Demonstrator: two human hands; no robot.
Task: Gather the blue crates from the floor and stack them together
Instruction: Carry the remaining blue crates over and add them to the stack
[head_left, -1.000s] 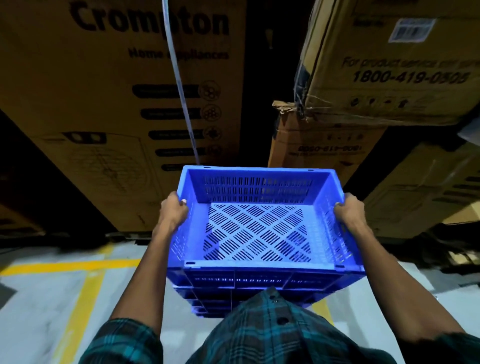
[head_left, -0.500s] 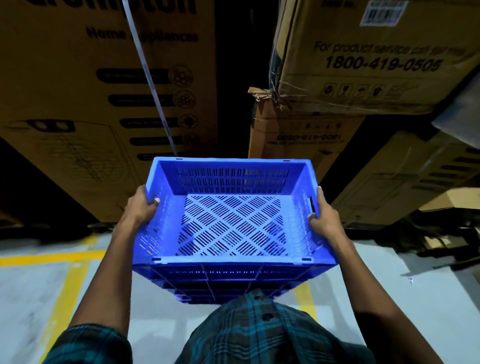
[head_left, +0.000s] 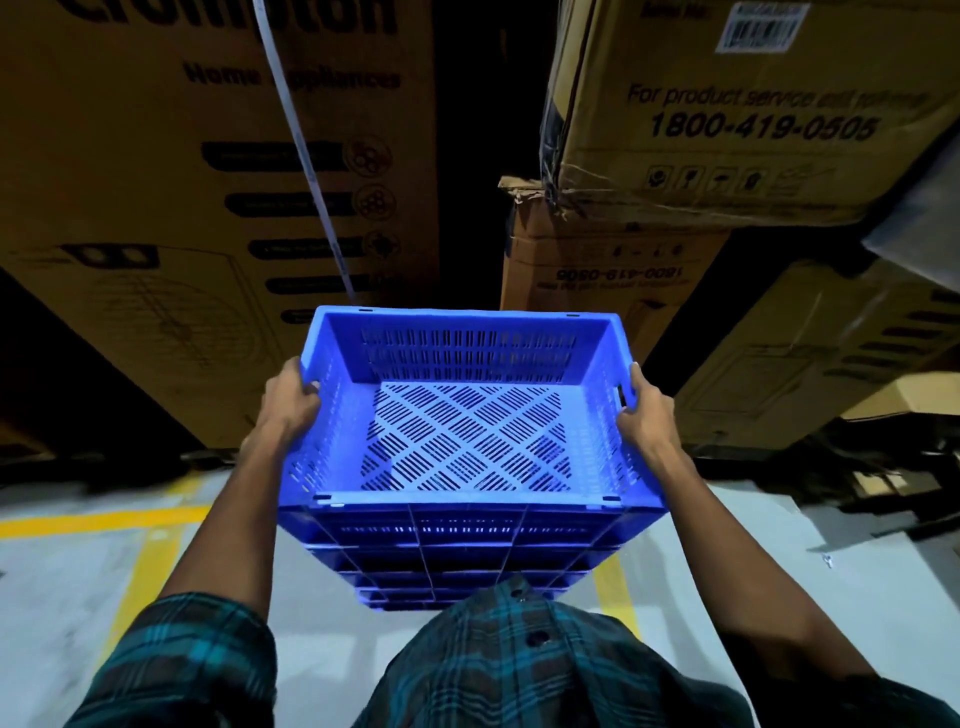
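Observation:
A blue slotted crate (head_left: 467, 431) sits on top of a stack of more blue crates (head_left: 457, 566), straight in front of me at chest height. Its inside holds nothing. My left hand (head_left: 291, 400) grips the top crate's left rim, fingers curled over the edge. My right hand (head_left: 641, 410) grips the right rim beside a handle slot. My plaid shirt hides the bottom of the stack.
Tall cardboard appliance boxes (head_left: 208, 208) stand close behind the crates, with stacked boxes (head_left: 727, 119) to the right and a dark gap between them. A white strap (head_left: 306, 156) hangs down the left box. Yellow lines (head_left: 104, 519) mark the grey floor.
The view has shifted, so the crates sit a little further left and higher in frame than a second ago. Both hands keep their hold on the rims.

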